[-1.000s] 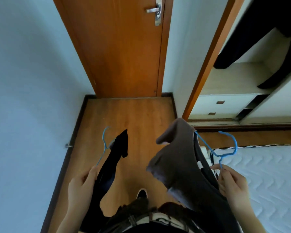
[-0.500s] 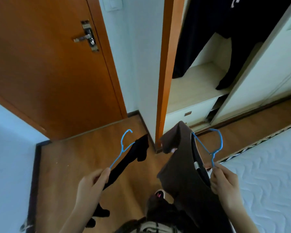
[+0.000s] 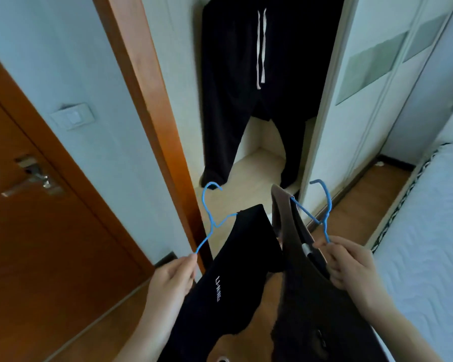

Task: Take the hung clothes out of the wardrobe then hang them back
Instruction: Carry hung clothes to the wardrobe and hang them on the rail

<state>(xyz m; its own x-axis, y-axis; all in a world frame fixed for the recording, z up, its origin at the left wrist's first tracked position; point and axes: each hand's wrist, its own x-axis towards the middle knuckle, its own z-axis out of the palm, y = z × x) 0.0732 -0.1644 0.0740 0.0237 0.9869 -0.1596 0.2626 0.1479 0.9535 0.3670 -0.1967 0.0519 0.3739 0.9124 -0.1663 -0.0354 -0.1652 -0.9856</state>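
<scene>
Left hand (image 3: 171,278) pinched shut on the lower end of a blue wire hanger (image 3: 211,218), hook pointing up and far toward the open wardrobe (image 3: 262,163). Draped from that hanger, a black garment (image 3: 228,280) with small white lettering, trailing down near the body at centre. Right hand (image 3: 351,262) closed around the stem of a second blue hanger (image 3: 324,212), thumb and fingertips gripping just below its twisted neck, hook raised near the wardrobe's white sliding door (image 3: 351,105). Slung over this one, a brown garment (image 3: 285,220) with a dark inner collar, touching the black garment's right edge. Inside the wardrobe, far centre, black drawstring trousers (image 3: 241,100) hanging with white cords, cuffs reaching the pale shelf (image 3: 259,163). At left, a brown wooden room door (image 3: 50,231) with a metal handle (image 3: 34,178), and a light switch (image 3: 72,117) on the wall. At right, a white quilted bed (image 3: 429,231). Wooden floor (image 3: 102,322) below.
</scene>
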